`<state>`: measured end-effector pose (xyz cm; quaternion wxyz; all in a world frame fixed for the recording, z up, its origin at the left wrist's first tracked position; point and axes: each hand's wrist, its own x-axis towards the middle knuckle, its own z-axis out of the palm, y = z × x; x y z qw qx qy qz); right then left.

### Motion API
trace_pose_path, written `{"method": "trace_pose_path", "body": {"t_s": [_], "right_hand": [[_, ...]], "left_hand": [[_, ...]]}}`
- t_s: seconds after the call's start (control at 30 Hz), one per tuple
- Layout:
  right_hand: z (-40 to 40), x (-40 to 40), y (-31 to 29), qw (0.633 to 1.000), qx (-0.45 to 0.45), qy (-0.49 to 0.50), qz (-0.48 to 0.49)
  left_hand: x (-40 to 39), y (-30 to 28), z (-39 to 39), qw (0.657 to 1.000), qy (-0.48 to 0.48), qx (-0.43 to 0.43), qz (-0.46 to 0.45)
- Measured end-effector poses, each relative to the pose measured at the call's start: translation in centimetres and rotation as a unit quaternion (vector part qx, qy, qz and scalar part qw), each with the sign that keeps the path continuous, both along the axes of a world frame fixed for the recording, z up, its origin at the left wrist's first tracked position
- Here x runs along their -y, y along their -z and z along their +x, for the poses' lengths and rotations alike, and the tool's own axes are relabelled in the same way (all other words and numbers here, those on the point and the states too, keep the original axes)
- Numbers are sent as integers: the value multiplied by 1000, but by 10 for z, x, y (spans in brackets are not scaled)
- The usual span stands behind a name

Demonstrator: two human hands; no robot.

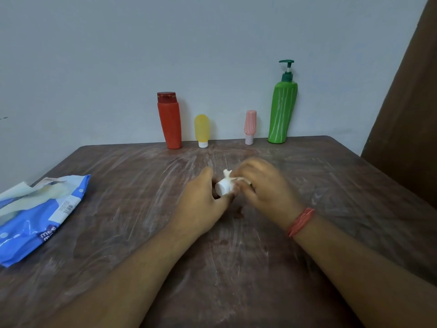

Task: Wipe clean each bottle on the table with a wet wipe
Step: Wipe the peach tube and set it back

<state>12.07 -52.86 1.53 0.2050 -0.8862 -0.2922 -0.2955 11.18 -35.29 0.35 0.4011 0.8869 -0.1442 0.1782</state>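
Left hand is gripping a small white bottle; right hand is pinching a crumpled wipe against it.

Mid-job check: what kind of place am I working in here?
Probably a plain room at home, not a workshop: a worn, smeared brown table pushed against a bare pale wall, toiletry bottles such as the green pump bottle lined along it, and a blue wet-wipe pack.
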Motion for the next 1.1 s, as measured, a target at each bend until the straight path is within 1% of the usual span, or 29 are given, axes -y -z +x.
{"method": "trace_pose_path", "body": {"t_s": [0.07,0.1,0.13,0.2,0.27,0.3,0.33,0.43,0.5,0.57,0.63,0.67,0.7,0.8,0.87,1.0,1.03,1.1], "right_hand": [[11,15,-3,996,1,81,47],[13,21,-3,992,-7,104,73],[12,23,-2,990,-9,104,91],[5,13,-2,996,2,50,73],[0,2,0,1000,7,-15,7],[3,3,0,1000,11,-19,-5],[7,7,-1,1000,19,2,8],[16,30,-5,988,22,100,112],[13,32,-5,984,22,106,142],[4,16,-4,993,40,49,99],[0,1,-1,999,49,-13,17],[1,1,-2,998,52,-17,-4],[5,4,-3,999,52,-1,1],[13,26,-8,992,29,93,79],[14,33,-9,986,20,121,112],[9,20,-5,985,27,99,135],[6,16,-4,988,31,84,124],[1,7,-3,997,50,26,57]], "left_hand": [[1,-1,-1,1000,-4,3,1],[2,-2,-2,1000,-3,2,4],[3,-1,-2,1000,-2,2,3],[4,0,-2,1000,-3,4,-14],[1,1,-1,999,-3,-2,-36],[0,1,-1,999,-1,-6,-42],[-1,0,-1,999,3,-10,-46],[-2,1,-2,998,14,-19,-65],[0,2,-3,996,27,-27,-83],[0,2,-3,995,31,-37,-93],[-1,0,-3,994,34,-44,-92],[-2,0,-2,994,35,-46,-91],[-3,1,-1,994,35,-47,-91],[-3,2,0,994,39,-49,-93],[-2,3,0,993,44,-56,-97],[-5,4,1,985,58,-79,-140],[-5,3,0,983,61,-84,-154],[-6,2,0,978,64,-91,-178]]}}
